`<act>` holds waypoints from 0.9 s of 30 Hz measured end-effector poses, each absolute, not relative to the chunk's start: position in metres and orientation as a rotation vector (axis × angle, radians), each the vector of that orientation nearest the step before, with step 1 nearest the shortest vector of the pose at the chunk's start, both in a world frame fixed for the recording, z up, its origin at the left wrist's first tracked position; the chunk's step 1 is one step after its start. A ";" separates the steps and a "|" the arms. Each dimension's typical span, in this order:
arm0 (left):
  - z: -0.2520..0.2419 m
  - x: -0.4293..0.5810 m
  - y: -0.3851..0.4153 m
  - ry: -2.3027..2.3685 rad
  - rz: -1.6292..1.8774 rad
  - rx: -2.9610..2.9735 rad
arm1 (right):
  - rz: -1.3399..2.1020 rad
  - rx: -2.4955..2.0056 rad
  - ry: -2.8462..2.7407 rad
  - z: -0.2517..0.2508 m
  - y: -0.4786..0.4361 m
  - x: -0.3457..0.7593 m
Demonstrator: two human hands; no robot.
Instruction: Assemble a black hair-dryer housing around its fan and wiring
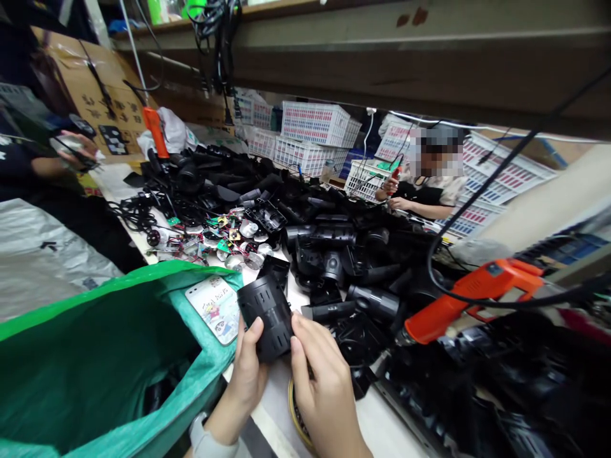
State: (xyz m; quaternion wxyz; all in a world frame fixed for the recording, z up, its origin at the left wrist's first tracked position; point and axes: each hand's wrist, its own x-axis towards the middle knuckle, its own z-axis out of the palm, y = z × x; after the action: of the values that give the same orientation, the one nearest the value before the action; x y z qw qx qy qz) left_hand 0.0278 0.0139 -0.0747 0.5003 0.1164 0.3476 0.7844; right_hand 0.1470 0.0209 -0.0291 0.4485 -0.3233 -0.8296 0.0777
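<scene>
Both of my hands grip one black ribbed plastic housing [266, 315] just above the table's near edge. My left hand [247, 375] holds its lower left side, thumb pressed on the face. My right hand [321, 381] clasps its right side, fingers curled behind it. A phone with a cartoon case [214, 307] lies just left of the housing, on the rim of a green bag [95, 362]. An orange electric screwdriver [470, 299] hangs to the right, tip pointing toward my hands.
A big heap of black plastic parts [334, 248] covers the table, with small circuit boards and discs [224, 238] at its left. White crates [312, 133] stand at the back. One person works across the table [424, 191]; another person's hand [71, 149] is at far left.
</scene>
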 end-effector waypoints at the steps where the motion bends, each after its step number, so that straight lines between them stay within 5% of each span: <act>1: -0.073 0.027 0.015 0.846 1.901 0.269 | 0.129 -0.815 -2.121 -0.028 0.021 0.147; 7: -0.062 0.026 0.015 0.829 1.888 0.200 | -0.089 -0.833 -2.143 -0.005 0.014 0.169; 15: -0.050 0.024 0.012 0.762 1.914 0.178 | 0.765 -1.159 -2.692 -0.005 0.005 0.224; 20: -0.055 0.026 0.010 0.734 1.897 0.227 | 0.716 -1.618 -2.817 -0.007 0.006 0.192; 27: -0.060 0.028 0.009 0.726 1.877 0.310 | 0.744 -1.493 -2.840 -0.011 0.010 0.177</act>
State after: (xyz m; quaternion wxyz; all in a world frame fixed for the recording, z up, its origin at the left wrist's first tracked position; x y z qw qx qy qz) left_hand 0.0275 0.0089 -0.0599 0.5249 0.1297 0.3033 0.7847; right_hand 0.1767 0.0105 -0.0113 -0.0757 -0.4520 -0.8598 0.2253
